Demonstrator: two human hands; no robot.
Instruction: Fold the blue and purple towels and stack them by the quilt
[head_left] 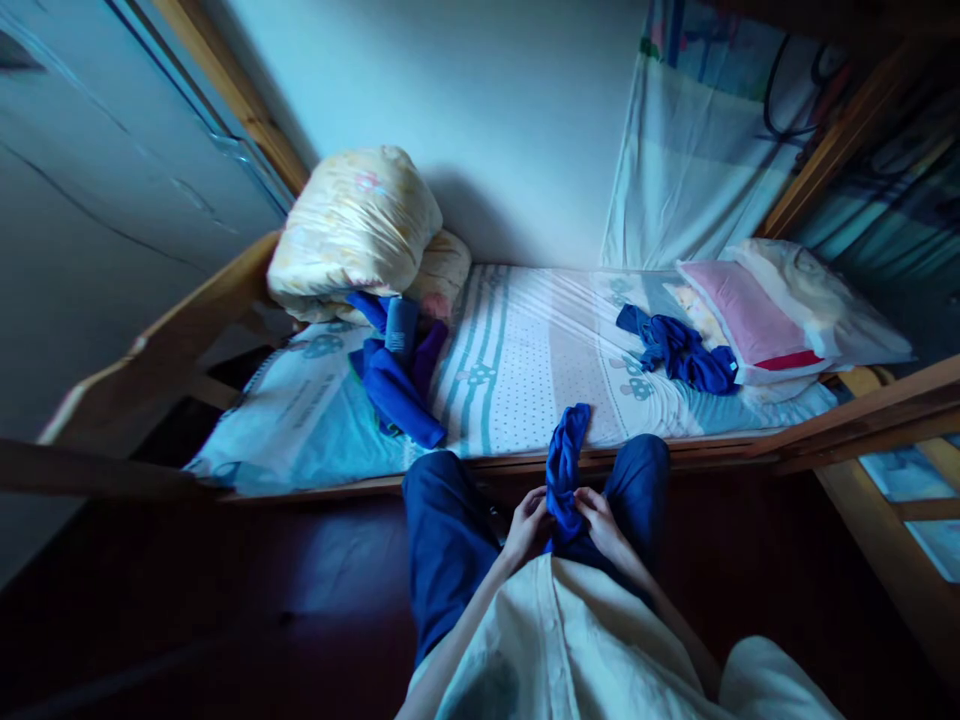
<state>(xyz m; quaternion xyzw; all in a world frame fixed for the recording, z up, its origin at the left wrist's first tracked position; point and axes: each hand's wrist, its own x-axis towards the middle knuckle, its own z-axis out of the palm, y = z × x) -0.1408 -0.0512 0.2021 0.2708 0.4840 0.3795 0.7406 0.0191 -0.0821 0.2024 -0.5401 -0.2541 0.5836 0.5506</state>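
Between my knees, a twisted piece of blue cloth (568,455) hangs between my two hands, its far end reaching to the bed's edge. My left hand (529,522) pinches its lower left side with bent fingers. On the other side, my right hand (598,515) is closed on the cloth's right edge. Whether it is a garment or a plain cloth, I cannot tell. Rolled blue and purple cloths (401,390) lie on the bed to the left. A crumpled dark blue garment (679,350) rests on the sheet to the right.
The bed (517,370) has a patterned sheet and wooden rails. A folded cream quilt (356,225) is piled at its left end. Toward the right end lie a pink pillow (754,310) and a clear plastic bag (847,310). A pale curtain (667,160) hangs by the wall.
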